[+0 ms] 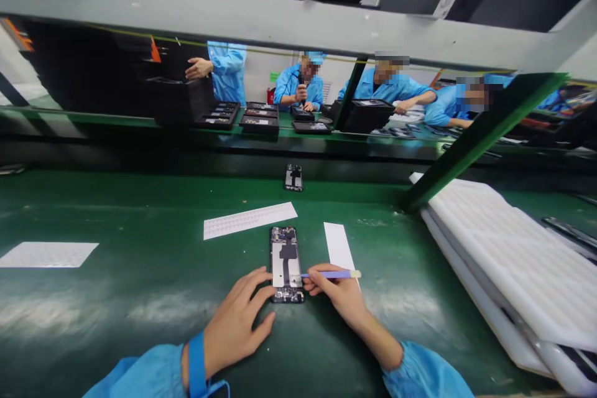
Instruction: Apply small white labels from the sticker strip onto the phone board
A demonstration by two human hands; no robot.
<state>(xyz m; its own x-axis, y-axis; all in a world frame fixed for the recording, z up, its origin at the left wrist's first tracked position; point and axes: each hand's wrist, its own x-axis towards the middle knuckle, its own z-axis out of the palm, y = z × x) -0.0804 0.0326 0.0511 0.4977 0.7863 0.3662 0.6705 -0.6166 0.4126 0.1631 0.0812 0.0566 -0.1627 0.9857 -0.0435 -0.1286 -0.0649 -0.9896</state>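
An opened smartphone (278, 261) lies on the green bench, its silver inside, black flex strip and circuit boards facing up. My left hand (237, 317) rests at its left edge, fingers spread and fingertips touching or very near the frame. On the other side, my right hand (338, 292) pinches a slim purple stick-like tool (333, 274) with a pale end. The tool's tip points at the lower right part of the phone; whether it touches is unclear. Close to the right hand lies a plain white strip (338, 242), and above the phone a printed label sheet (249, 220).
A second opened phone (293, 178) lies farther back. Another pale sheet (49, 255) is at the left. Stacked white trays (508, 249) stand right, near a slanted green post (485, 143). Beyond a shelf beam (261, 9), several co-workers in blue sit or stand by black trays (259, 121).
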